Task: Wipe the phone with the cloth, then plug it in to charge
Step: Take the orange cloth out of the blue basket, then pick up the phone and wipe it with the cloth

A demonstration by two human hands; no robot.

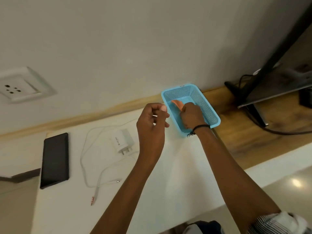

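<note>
A black phone [54, 160] lies screen up on the white table at the left. To its right are a white charger plug [122, 141] and its coiled white cable [94, 166], both loose on the table. My right hand [192, 115] is inside the blue perforated basket [207, 108] and grips an orange cloth [177, 104], most of it hidden by the hand. My left hand [152, 127] hovers above the table left of the basket, fingers loosely curled, holding nothing.
A white wall socket [20, 86] sits on the wall at the upper left. A dark TV screen [276, 68] on a stand and black cables occupy the wooden shelf [244, 137] at the right. The table's front edge runs along the lower right.
</note>
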